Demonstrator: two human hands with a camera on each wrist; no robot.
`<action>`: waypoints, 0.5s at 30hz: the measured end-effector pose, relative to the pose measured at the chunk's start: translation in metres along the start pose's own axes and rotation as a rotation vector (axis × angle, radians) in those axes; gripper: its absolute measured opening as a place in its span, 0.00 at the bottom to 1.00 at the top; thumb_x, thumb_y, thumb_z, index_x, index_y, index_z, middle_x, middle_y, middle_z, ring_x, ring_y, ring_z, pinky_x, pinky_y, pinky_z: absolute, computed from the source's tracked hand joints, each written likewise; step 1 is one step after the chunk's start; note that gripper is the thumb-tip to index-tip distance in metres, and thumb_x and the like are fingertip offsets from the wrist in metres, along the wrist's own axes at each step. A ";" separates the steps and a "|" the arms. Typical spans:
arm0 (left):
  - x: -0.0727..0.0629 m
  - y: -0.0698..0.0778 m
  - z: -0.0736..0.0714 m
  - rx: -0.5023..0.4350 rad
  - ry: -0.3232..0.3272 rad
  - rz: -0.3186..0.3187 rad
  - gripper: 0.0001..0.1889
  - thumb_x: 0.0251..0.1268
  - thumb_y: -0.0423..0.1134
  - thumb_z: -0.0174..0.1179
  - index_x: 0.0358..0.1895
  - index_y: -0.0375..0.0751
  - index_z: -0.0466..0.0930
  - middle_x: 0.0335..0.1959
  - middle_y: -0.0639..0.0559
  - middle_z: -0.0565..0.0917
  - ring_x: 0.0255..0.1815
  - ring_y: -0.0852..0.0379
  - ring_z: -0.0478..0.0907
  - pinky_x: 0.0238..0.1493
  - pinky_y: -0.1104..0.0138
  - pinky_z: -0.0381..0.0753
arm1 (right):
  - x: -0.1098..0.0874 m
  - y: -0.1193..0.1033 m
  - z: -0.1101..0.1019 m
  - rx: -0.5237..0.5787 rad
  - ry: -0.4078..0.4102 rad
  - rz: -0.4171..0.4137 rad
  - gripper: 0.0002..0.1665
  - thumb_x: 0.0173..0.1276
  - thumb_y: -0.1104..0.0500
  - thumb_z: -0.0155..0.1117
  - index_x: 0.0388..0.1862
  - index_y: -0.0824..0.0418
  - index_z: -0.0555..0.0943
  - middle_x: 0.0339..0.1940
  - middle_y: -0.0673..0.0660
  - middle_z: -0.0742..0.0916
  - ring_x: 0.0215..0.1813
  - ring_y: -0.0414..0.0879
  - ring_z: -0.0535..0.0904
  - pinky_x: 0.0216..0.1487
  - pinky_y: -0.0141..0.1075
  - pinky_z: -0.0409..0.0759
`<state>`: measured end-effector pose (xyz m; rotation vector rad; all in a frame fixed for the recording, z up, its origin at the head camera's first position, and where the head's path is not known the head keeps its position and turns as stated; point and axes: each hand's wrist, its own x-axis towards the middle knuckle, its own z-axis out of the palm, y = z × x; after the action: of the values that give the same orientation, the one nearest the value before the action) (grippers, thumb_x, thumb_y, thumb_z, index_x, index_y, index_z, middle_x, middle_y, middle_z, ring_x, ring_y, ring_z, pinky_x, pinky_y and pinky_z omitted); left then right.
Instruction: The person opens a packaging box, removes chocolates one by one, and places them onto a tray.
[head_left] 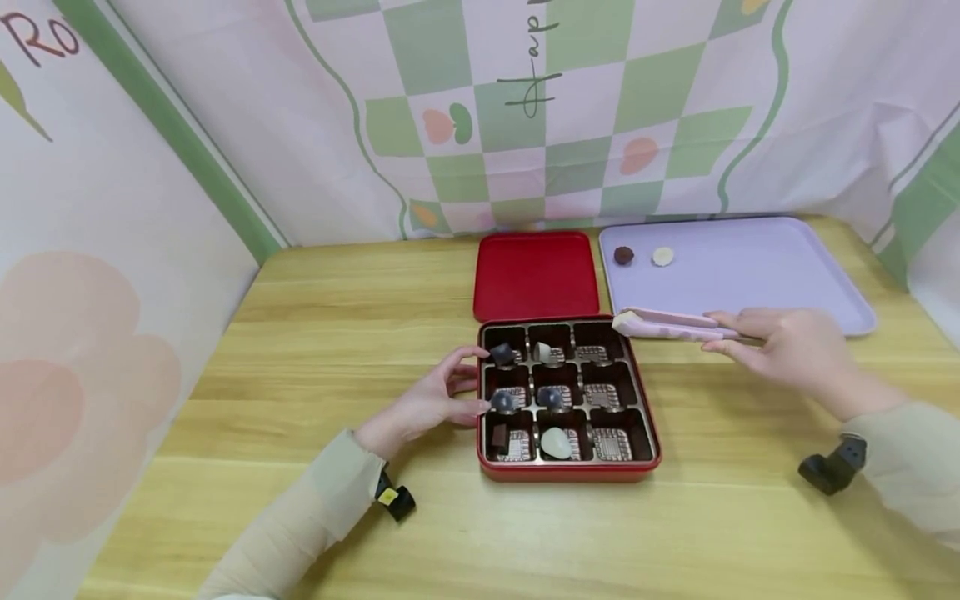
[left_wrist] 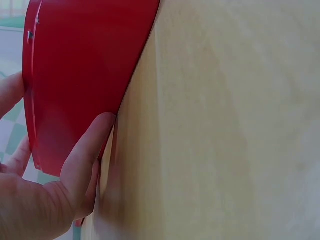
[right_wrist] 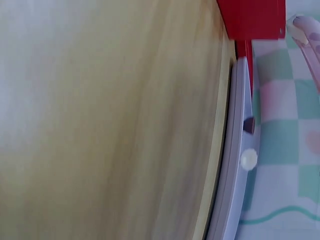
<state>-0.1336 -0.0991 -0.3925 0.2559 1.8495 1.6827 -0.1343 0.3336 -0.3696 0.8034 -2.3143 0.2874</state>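
Note:
My right hand (head_left: 798, 354) grips pink tongs (head_left: 675, 327) above the back right corner of the red box (head_left: 570, 473). Between the tongs' tips is a small cream-coloured piece (head_left: 624, 320), also seen in the right wrist view. My left hand (head_left: 431, 396) rests against the box's left wall, index finger and thumb spread along it; in the left wrist view the thumb (left_wrist: 90, 150) touches low on the red side. Chocolates sit in the left and middle columns of the divided insert: dark ones (head_left: 551, 397), a white cup-like one (head_left: 543, 353), a brown block (head_left: 499, 438) and a white rounded one (head_left: 556, 443).
Behind the box lies a red lid (head_left: 536, 275). A lavender tray (head_left: 750, 275) stands at the back right, bearing a dark brown chocolate (head_left: 623, 255) and a white one (head_left: 662, 257). A patterned cloth (head_left: 517, 125) hangs behind the wooden table (head_left: 337, 325).

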 end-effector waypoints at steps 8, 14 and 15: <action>-0.001 -0.001 -0.001 0.001 -0.008 0.008 0.37 0.56 0.22 0.60 0.68 0.49 0.58 0.67 0.33 0.59 0.67 0.38 0.61 0.46 0.55 0.85 | -0.004 0.022 -0.002 -0.006 -0.025 0.059 0.46 0.60 0.24 0.46 0.34 0.65 0.87 0.15 0.52 0.84 0.14 0.45 0.73 0.12 0.33 0.65; -0.002 -0.001 0.000 0.012 -0.006 0.027 0.36 0.57 0.23 0.60 0.68 0.48 0.58 0.66 0.33 0.61 0.67 0.39 0.63 0.45 0.56 0.85 | -0.008 0.038 -0.005 -0.025 -0.123 0.191 0.27 0.52 0.42 0.72 0.38 0.65 0.87 0.27 0.64 0.88 0.29 0.64 0.82 0.25 0.56 0.77; -0.002 -0.001 0.000 0.010 -0.007 0.029 0.37 0.56 0.23 0.60 0.68 0.48 0.58 0.66 0.33 0.61 0.67 0.38 0.63 0.45 0.56 0.85 | -0.009 0.041 -0.006 -0.032 -0.144 0.228 0.26 0.50 0.45 0.74 0.39 0.65 0.87 0.29 0.65 0.88 0.30 0.65 0.82 0.25 0.56 0.77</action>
<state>-0.1315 -0.1000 -0.3927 0.2938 1.8585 1.6906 -0.1514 0.3721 -0.3704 0.5602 -2.5440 0.2987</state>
